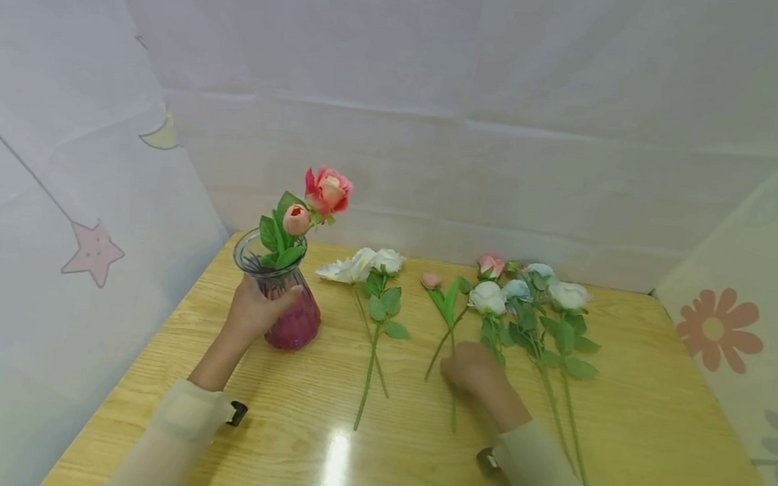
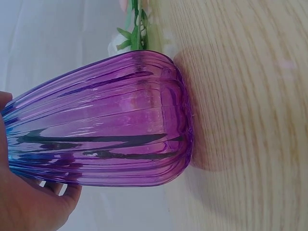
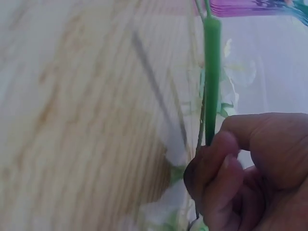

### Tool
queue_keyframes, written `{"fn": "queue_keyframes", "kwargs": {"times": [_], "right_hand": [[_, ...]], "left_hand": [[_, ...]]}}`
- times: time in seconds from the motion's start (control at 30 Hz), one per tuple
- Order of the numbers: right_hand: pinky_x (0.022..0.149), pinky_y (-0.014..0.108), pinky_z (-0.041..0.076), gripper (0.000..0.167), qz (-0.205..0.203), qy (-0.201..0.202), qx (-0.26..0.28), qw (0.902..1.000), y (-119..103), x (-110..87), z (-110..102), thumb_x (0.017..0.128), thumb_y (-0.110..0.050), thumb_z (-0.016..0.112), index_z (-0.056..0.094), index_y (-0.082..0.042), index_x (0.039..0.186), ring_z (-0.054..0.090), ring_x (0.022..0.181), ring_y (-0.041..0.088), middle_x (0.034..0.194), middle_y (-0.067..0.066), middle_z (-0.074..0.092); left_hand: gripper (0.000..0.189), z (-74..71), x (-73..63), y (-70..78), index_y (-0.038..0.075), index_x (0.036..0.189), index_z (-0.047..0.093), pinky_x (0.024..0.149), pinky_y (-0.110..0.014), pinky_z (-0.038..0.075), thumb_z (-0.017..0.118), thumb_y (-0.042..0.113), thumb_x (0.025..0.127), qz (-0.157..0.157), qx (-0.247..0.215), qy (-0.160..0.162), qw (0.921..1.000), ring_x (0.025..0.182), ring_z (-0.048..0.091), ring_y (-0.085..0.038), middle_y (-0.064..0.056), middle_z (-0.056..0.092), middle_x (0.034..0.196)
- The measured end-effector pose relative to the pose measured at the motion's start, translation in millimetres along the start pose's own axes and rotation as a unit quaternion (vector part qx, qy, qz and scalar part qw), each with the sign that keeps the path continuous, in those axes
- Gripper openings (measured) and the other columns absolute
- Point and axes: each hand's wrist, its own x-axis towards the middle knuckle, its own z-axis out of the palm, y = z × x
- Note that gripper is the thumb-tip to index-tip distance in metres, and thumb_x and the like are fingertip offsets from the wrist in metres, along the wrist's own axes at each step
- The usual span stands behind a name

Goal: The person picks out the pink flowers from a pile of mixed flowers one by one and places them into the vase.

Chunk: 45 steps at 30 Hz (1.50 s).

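My left hand (image 1: 253, 313) grips a ribbed glass vase (image 1: 292, 322) around its upper body; the left wrist view shows its purple lower part (image 2: 130, 115) standing on the wood. In the vase are a coral-pink rose (image 1: 328, 192) and a peach tulip (image 1: 296, 220) with green leaves. My right hand (image 1: 475, 369) pinches the green stem (image 3: 212, 72) of a pale pink tulip (image 1: 430, 280), its fingers curled about the stem. The tulip lies low over the table, its leaves (image 1: 450, 301) pointing away from me. Another thin stem (image 1: 437, 357) crosses beside it.
On the wooden table (image 1: 287, 428), a white rose (image 1: 386, 261) and a white lily-like flower (image 1: 351, 268) lie between the hands. Right of my right hand are white roses (image 1: 488, 298), pale blue flowers (image 1: 517, 289) and a pink rose (image 1: 490, 266). A white cloth (image 1: 393, 162) hangs behind.
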Motion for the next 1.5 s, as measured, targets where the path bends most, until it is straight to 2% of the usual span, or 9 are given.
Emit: {"fn": "queue_keyframes", "kwargs": {"times": [0.17, 0.4, 0.6, 0.67, 0.73, 1.0, 1.13, 1.27, 1.5], "right_hand": [[0.048, 0.033, 0.042, 0.021, 0.016, 0.014, 0.039, 0.9990, 3, -1.0, -5, 0.088, -0.017, 0.052, 0.053, -0.008, 0.069, 0.052, 0.057, 0.025, 0.068, 0.010, 0.055], [0.046, 0.026, 0.032, 0.034, 0.012, 0.014, 0.088, 0.9959, 10, -1.7, -7, 0.090, -0.017, 0.050, 0.041, -0.015, 0.057, 0.033, 0.050, 0.014, 0.055, -0.002, 0.036], [0.052, 0.029, 0.039, 0.024, 0.013, 0.005, 0.154, 0.9880, 14, -0.7, -12, 0.096, -0.020, 0.049, 0.061, -0.003, 0.083, 0.045, 0.059, 0.017, 0.069, 0.003, 0.051], [0.056, 0.031, 0.043, 0.027, 0.008, 0.002, 0.194, 0.9810, 13, -1.7, -13, 0.100, -0.019, 0.046, 0.065, -0.001, 0.091, 0.050, 0.063, 0.019, 0.076, 0.006, 0.057], [0.056, 0.031, 0.044, 0.032, 0.003, -0.005, 0.247, 0.9691, 11, -2.9, -15, 0.103, -0.019, 0.043, 0.065, -0.001, 0.089, 0.050, 0.061, 0.019, 0.075, 0.008, 0.062], [0.076, 0.036, 0.058, 0.026, -0.048, -0.043, 0.451, 0.8900, 11, -8.8, -16, 0.109, -0.017, 0.042, 0.053, 0.007, 0.112, 0.068, 0.080, 0.024, 0.091, 0.011, 0.066], [0.085, 0.037, 0.058, 0.031, -0.076, -0.066, 0.540, 0.8358, 9, -9.6, -15, 0.110, -0.015, 0.043, 0.046, 0.010, 0.127, 0.066, 0.083, 0.020, 0.096, 0.008, 0.063], [0.079, 0.029, 0.057, 0.043, -0.100, -0.083, 0.606, 0.7846, 4, -11.4, -14, 0.110, -0.014, 0.043, 0.034, 0.009, 0.145, 0.064, 0.079, 0.013, 0.094, 0.001, 0.064], [0.075, 0.023, 0.057, 0.015, -0.136, -0.087, 0.681, 0.7144, -8, -17.2, -14, 0.110, -0.012, 0.043, 0.044, -0.006, 0.123, 0.064, 0.077, 0.010, 0.092, -0.004, 0.065]], "left_hand": [[0.089, -0.3, 0.7, 0.9, 0.002, 0.153, 0.024, 0.114, -0.058, 0.038, 0.076, 0.038, 0.090, 0.003, -0.002, 0.002, 1.0000, 0.137, 0.045, -0.043, -0.026, 0.048, 0.145], [0.090, -1.2, 0.3, 1.0, 0.003, 0.153, 0.023, 0.115, -0.058, 0.037, 0.076, 0.037, 0.090, 0.004, -0.003, 0.003, 1.0000, 0.138, 0.045, -0.043, -0.026, 0.047, 0.146], [0.090, -1.0, -0.3, 0.9, 0.004, 0.154, 0.023, 0.115, -0.058, 0.036, 0.077, 0.038, 0.089, 0.003, -0.002, 0.003, 1.0000, 0.138, 0.044, -0.043, -0.026, 0.047, 0.147], [0.090, -0.8, -0.5, 0.9, 0.005, 0.154, 0.024, 0.115, -0.058, 0.037, 0.077, 0.037, 0.089, 0.003, -0.002, 0.004, 1.0000, 0.138, 0.044, -0.043, -0.025, 0.047, 0.146], [0.089, -0.5, -0.7, 1.1, 0.005, 0.153, 0.025, 0.115, -0.058, 0.037, 0.077, 0.037, 0.089, 0.006, -0.002, 0.005, 1.0000, 0.138, 0.045, -0.042, -0.025, 0.047, 0.146], [0.087, -0.8, -1.3, 2.1, 0.005, 0.153, 0.026, 0.115, -0.058, 0.037, 0.077, 0.036, 0.090, 0.009, 0.002, 0.002, 1.0000, 0.139, 0.044, -0.042, -0.024, 0.048, 0.146], [0.087, -0.6, -1.1, 1.0, 0.005, 0.153, 0.027, 0.114, -0.057, 0.038, 0.077, 0.036, 0.090, 0.008, 0.000, 0.004, 1.0000, 0.138, 0.045, -0.042, -0.024, 0.049, 0.145], [0.087, -0.2, -0.8, 0.1, 0.005, 0.153, 0.026, 0.114, -0.057, 0.038, 0.077, 0.036, 0.089, 0.009, -0.001, 0.004, 1.0000, 0.137, 0.046, -0.041, -0.024, 0.049, 0.145], [0.088, 0.5, 0.2, 0.8, 0.006, 0.153, 0.026, 0.114, -0.057, 0.038, 0.077, 0.037, 0.089, 0.010, -0.004, 0.003, 0.9999, 0.137, 0.046, -0.041, -0.024, 0.049, 0.145]]}}
